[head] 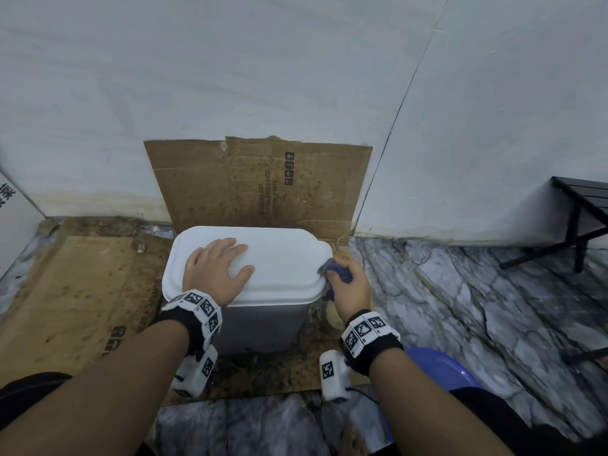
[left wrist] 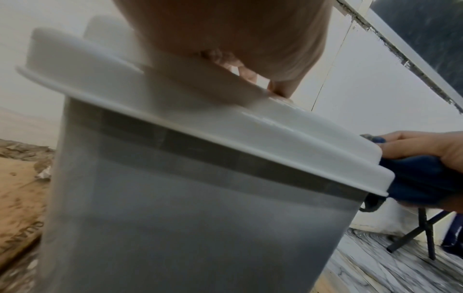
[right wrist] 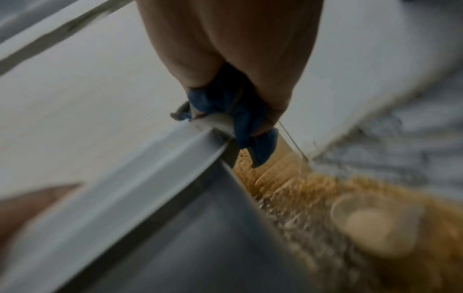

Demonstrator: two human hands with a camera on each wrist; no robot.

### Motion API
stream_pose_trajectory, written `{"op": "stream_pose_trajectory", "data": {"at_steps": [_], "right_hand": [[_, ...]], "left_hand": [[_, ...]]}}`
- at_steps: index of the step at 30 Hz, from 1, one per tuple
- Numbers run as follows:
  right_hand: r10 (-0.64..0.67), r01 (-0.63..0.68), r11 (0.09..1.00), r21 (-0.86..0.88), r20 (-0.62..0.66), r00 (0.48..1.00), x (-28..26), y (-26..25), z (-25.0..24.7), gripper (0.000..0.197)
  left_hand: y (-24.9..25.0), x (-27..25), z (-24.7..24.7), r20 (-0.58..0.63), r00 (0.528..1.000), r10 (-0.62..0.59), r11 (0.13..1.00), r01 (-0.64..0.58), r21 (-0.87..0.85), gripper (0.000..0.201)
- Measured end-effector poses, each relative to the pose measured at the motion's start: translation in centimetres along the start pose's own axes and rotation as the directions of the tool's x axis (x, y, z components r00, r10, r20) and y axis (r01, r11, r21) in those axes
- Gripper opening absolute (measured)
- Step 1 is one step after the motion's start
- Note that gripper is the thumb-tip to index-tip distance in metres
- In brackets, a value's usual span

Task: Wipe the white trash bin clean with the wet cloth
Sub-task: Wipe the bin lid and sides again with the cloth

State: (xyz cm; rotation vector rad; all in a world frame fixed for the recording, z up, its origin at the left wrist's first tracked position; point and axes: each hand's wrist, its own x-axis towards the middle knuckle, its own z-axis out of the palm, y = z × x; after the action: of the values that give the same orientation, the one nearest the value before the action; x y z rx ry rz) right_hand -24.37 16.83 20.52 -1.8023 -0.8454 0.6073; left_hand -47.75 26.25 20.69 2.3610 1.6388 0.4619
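The white trash bin (head: 263,320) stands on stained cardboard against the wall, its white lid (head: 283,258) closed. My left hand (head: 217,261) lies flat on the lid's left half with fingers spread. My right hand (head: 348,284) grips a bunched blue cloth (head: 337,269) and holds it against the lid's right rim. In the left wrist view the cloth (left wrist: 421,178) wraps the rim's corner beside the bin wall (left wrist: 175,218). In the right wrist view the cloth (right wrist: 240,111) sits under my curled fingers (right wrist: 263,69) at the lid edge (right wrist: 140,174).
Flattened cardboard (head: 256,182) leans on the wall behind the bin, and another sheet (head: 65,291) covers the floor at left. A blue basin (head: 437,366) sits under my right forearm. A black metal stand (head: 579,218) is at right on the marble floor. A small round tan object (head: 332,317) lies beside the bin.
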Motion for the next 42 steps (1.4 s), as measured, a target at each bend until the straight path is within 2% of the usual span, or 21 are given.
{"op": "stream_pose_trajectory", "data": {"at_steps": [3, 4, 6, 9, 13, 17, 20, 22, 25, 28, 31, 33, 35, 36, 38, 40, 42], "right_hand": [[0.024, -0.024, 0.999, -0.027, 0.022, 0.999, -1.4, 1.4, 0.5, 0.012], [0.025, -0.022, 0.998, -0.062, 0.041, 0.999, -1.4, 2.2, 0.6, 0.021], [-0.001, 0.009, 0.994, -0.110, 0.067, 0.998, -1.3, 3.0, 0.7, 0.033], [-0.032, 0.037, 0.990, -0.135, 0.044, 0.999, -1.4, 1.2, 0.6, 0.027], [-0.073, 0.079, 0.969, -0.236, 0.034, 0.997, -2.1, 0.0, 0.4, 0.025], [-0.038, 0.083, 0.977, -0.196, 0.225, 0.974, -1.2, -0.4, -1.7, 0.025], [0.076, 0.015, 0.971, -0.240, 0.365, 0.928, 1.1, -1.9, -3.9, 0.024], [0.104, -0.044, 0.980, -0.196, 0.307, 0.946, 2.6, -2.6, -4.7, 0.025], [0.138, -0.136, 0.990, -0.018, 0.128, 0.982, 4.2, -2.9, -4.3, 0.017], [0.063, -0.059, 0.997, -0.044, 0.105, 0.992, 4.4, -3.5, -2.9, 0.020], [-0.011, 0.016, 0.999, -0.040, 0.113, 0.994, 3.7, -4.3, -1.0, 0.028], [-0.096, 0.106, 0.981, -0.164, 0.071, 0.993, 3.1, -4.7, 0.2, 0.033], [-0.170, 0.186, 0.939, -0.288, 0.080, 0.982, 2.7, -4.8, 1.2, 0.040], [-0.194, 0.222, 0.915, -0.338, 0.115, 0.974, 2.6, -4.7, 1.6, 0.043], [-0.210, 0.277, 0.857, -0.435, 0.196, 0.958, 2.7, -4.4, 2.0, 0.043], [-0.144, 0.246, 0.840, -0.484, 0.238, 0.961, 2.8, -4.3, 2.2, 0.046], [-0.090, 0.232, 0.807, -0.543, 0.275, 0.957, 2.6, -4.2, 2.5, 0.049]], "left_hand": [[-0.1, 0.1, 0.0, 0.009, 1.000, -0.005, 1.000, 0.005, -0.001, 0.060], [-0.1, 0.1, 0.0, 0.011, 1.000, -0.008, 1.000, 0.008, -0.008, 0.061], [-0.2, 0.1, 0.0, 0.010, 1.000, -0.006, 1.000, 0.006, -0.011, 0.059], [-0.2, 0.2, 0.1, 0.005, 1.000, -0.005, 1.000, 0.005, -0.006, 0.049], [-0.1, 0.2, 0.0, -0.016, 1.000, -0.007, 1.000, 0.006, -0.030, 0.047], [0.2, 0.1, 0.0, -0.043, 0.999, -0.026, 0.999, 0.024, -0.029, 0.045], [1.1, 0.8, -0.3, -0.050, 0.996, -0.068, 0.996, 0.065, -0.056, 0.043], [2.0, 1.9, -0.7, -0.021, 0.997, -0.074, 0.997, 0.074, -0.038, 0.044], [3.4, 3.3, -0.5, 0.058, 0.997, -0.041, 0.999, 0.042, -0.010, 0.059], [3.5, 3.7, -0.4, 0.074, 0.996, -0.051, 0.997, 0.054, -0.049, 0.063], [1.4, 3.6, -1.9, -0.047, 0.991, -0.128, 0.981, 0.120, -0.150, 0.042], [-1.6, 3.2, -2.7, -0.057, 0.960, -0.273, 0.945, 0.257, -0.202, 0.042], [-4.3, 2.2, -3.1, 0.017, 0.922, -0.387, 0.870, 0.371, -0.324, 0.057], [-5.3, 1.6, -3.2, 0.062, 0.913, -0.404, 0.823, 0.392, -0.410, 0.063], [-6.5, 0.6, -3.3, 0.152, 0.916, -0.372, 0.707, 0.385, -0.593, 0.069], [-7.4, 0.0, -3.4, 0.251, 0.916, -0.314, 0.548, 0.391, -0.740, 0.081], [-8.2, -0.6, -3.4, 0.315, 0.912, -0.264, 0.476, 0.407, -0.779, 0.104]]}}
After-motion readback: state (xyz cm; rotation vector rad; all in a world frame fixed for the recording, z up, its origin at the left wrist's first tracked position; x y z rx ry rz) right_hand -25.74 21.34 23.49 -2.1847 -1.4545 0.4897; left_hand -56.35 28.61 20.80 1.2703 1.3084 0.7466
